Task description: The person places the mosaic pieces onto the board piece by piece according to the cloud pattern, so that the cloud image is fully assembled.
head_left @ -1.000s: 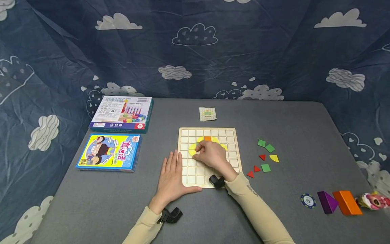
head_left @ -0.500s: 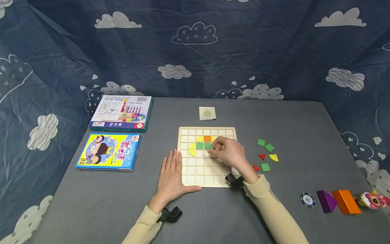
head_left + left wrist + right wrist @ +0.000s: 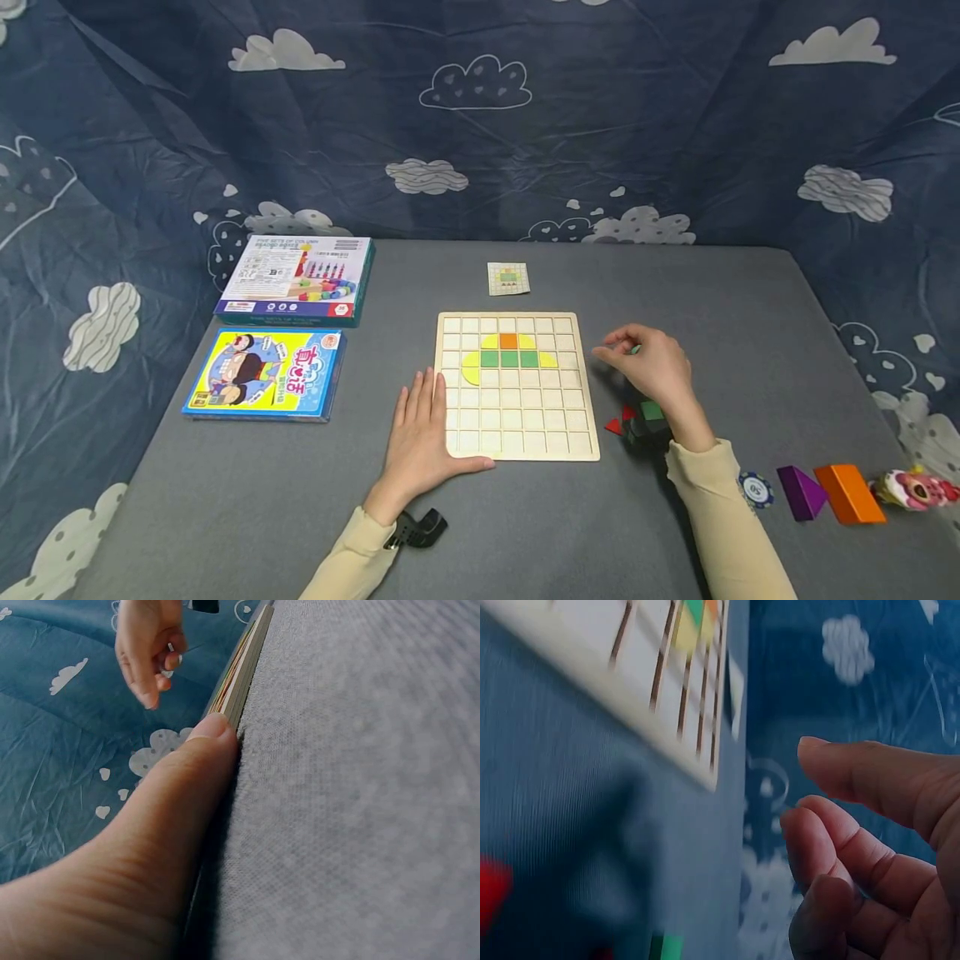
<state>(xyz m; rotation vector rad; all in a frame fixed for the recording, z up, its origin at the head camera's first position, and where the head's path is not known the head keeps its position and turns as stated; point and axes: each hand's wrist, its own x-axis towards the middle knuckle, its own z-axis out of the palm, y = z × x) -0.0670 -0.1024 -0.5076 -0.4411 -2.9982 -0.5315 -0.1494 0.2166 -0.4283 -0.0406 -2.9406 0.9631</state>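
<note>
A wooden grid board point(image 3: 521, 446) lies flat, bearing a row of three green square tiles point(image 3: 509, 358), an orange square tile point(image 3: 508, 341) above them and several yellow curved tiles point(image 3: 471, 369) around them. My left hand point(image 3: 420, 425) lies with straight fingers along the board's left edge, its thumb point(image 3: 187, 772) at the front edge. To the right of the board, my right hand point(image 3: 654, 367) hovers over loose tiles, thumb and bent index finger apart with nothing between them. Below it show a green tile point(image 3: 652, 410) and red triangle tiles point(image 3: 612, 427); other loose tiles are mostly hidden.
Behind the board lies a small pattern card point(image 3: 508, 279). Two boxes, one white and purple point(image 3: 296, 279) and one blue and yellow point(image 3: 262, 373), lie at left. At right are a poker chip point(image 3: 757, 490), purple block point(image 3: 802, 493), orange block point(image 3: 850, 494) and figurine point(image 3: 917, 490).
My right hand has left the board and moved right, over the loose tiles. A third green tile now shows in the row where its fingers were. The left hand stays put.
</note>
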